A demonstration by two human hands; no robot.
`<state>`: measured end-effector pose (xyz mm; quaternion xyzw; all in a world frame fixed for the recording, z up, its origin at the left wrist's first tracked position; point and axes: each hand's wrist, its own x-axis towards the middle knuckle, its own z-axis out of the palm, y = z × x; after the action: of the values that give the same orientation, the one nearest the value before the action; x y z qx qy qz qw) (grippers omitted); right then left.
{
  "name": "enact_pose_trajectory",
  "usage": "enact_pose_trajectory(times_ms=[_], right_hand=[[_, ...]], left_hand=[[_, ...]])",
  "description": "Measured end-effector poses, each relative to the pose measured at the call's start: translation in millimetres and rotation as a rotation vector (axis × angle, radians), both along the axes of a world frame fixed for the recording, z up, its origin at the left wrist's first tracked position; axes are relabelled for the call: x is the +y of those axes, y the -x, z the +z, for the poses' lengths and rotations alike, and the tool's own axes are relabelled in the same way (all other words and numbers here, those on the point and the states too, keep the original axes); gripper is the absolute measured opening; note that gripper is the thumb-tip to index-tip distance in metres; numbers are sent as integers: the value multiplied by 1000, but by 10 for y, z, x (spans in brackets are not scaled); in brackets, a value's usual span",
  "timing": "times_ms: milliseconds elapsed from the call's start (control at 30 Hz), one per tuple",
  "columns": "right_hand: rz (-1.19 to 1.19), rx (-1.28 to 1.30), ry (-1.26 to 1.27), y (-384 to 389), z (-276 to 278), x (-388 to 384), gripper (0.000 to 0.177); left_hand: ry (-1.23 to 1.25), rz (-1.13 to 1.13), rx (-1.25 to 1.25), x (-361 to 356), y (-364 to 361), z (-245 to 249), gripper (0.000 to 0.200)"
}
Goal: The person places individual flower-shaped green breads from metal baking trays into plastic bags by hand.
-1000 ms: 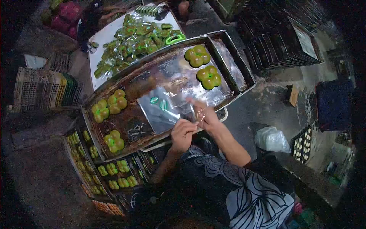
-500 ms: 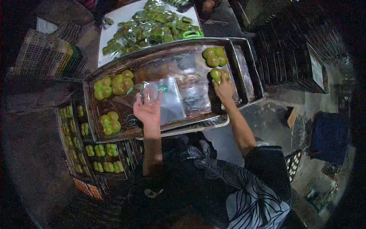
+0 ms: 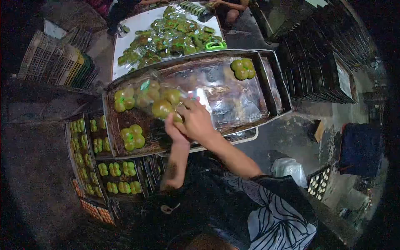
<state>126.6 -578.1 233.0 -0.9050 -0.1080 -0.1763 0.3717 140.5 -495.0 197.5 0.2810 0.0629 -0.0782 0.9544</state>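
My right hand [image 3: 196, 121] is closed at the near edge of a glossy green four-lobed bread bun [image 3: 161, 109] above the tray. Close against it, my left hand [image 3: 178, 131] is also closed, at the bun's near side. A clear plastic bag [image 3: 145, 85] with a green mark spreads out leftward around the bun; how far the bun sits inside is blurred. A stack of flat clear bags [image 3: 205, 100] lies partly hidden behind my right hand. In the dark baking tray [image 3: 254, 121] rest more bun clusters, at left [image 3: 124, 101], lower left [image 3: 132, 137] and upper right [image 3: 243, 68].
Beyond the tray, a white table [image 3: 125, 43] carries a heap of bagged green buns [image 3: 175, 35]; another person's arms [image 3: 231, 5] are at its far side. Trays of buns [image 3: 116, 168] stand lower left. Crates [image 3: 50, 58] and stacked trays [image 3: 321, 79] flank the sides.
My right hand has lifted the bun from the tray's right side and brought it left to my left hand. The bag has opened out around it. The view has shifted slightly.
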Motion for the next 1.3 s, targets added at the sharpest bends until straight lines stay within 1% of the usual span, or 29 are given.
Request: enact_pose_trajectory(times_ms=[33, 133, 167, 200, 233, 267, 333, 367, 433, 467, 500, 567, 600, 667, 700, 767, 800, 833, 867, 900, 933, 967, 1000, 1033, 1067, 1133, 1167, 1233, 1300], right_hand=[[45, 36, -57, -33, 2, 63, 37], [-79, 46, -301, 48, -62, 173, 49], [-183, 81, -452, 94, -73, 220, 54], [-239, 16, -384, 27, -142, 299, 58], [-199, 73, -396, -39, -167, 378, 62], [-156, 115, -340, -47, -162, 429, 66], [54, 173, -422, -27, -205, 439, 79], [66, 176, -423, 46, -226, 423, 79], [-44, 266, -500, 115, -250, 364, 80], [-45, 218, -194, 88, -314, 349, 82], [-8, 577, -317, 77, -339, 329, 61], [74, 468, -124, -203, -627, 228, 34], [33, 297, -111, -502, -593, 221, 25], [-88, 92, -112, -1171, -198, 240, 25], [-163, 69, -131, -1328, 43, 307, 34], [-183, -126, -132, -1270, -196, 475, 45], [-197, -324, -122, -1261, -246, 492, 57], [46, 179, -188, -871, -200, 426, 67], [188, 423, -331, -522, -277, 355, 63], [300, 826, -362, -145, -492, 225, 55], [406, 803, -360, 283, -1042, 144, 39], [399, 840, -435, 551, -664, 85, 33], [338, 902, -306, 729, -721, 36, 30], [273, 962, -176, 821, -819, -13, 27], [265, 965, -180, 807, -970, -19, 27], [-105, 502, -179, 800, -1239, 7, 29], [-116, 505, -184, 754, -1080, -28, 29], [-121, 992, -749, 590, -788, -155, 26], [32, 1117, -1784, 289, -1030, -472, 36]], left_hand=[[278, -174, -100, 114, -64, -23, 59], [204, -180, -153, 322, 7, -62, 60], [166, -123, 36, 312, 68, 7, 57], [-26, -6, 152, 265, 158, -71, 55], [-214, 113, 263, 215, 204, -74, 53], [-180, 165, 373, 223, 208, -48, 49], [67, 17, 199, 484, 144, -17, 45], [182, -41, 163, 602, 138, -24, 44], [111, -158, 235, 725, 272, -202, 45], [31, -301, 318, 780, 367, -254, 46], [31, -293, 313, 819, 448, -296, 46], [-241, -629, 320, 830, 601, -321, 45], [-246, -635, 314, 799, 653, -376, 45], [-1619, -486, -480, 680, 722, -615, 44], [-1618, -489, -480, 663, 787, -952, 44], [-2077, -631, -859, 680, 792, -1629, 35], [-2079, -612, -877, 656, 647, -1486, 35], [-2100, -817, -831, 665, 522, -1206, 28], [-2107, -1034, -773, 708, 482, -980, 23], [-2103, -1043, -772, 779, 489, -867, 23], [-1969, -884, -671, 853, 468, -781, 22], [-1830, -733, -574, 902, 433, -730, 22], [-1611, -637, -312, 920, 420, -715, 19], [-1609, -648, -316, 862, 407, -702, 19], [-1386, -646, -157, 789, 399, -670, 18], [-1089, -631, -24, 587, 390, -530, 19], [-1090, -644, -26, 462, 376, -499, 19], [-1299, -186, -217, 215, 340, -451, 16], [-1316, -153, -306, 64, 370, -381, 12]])
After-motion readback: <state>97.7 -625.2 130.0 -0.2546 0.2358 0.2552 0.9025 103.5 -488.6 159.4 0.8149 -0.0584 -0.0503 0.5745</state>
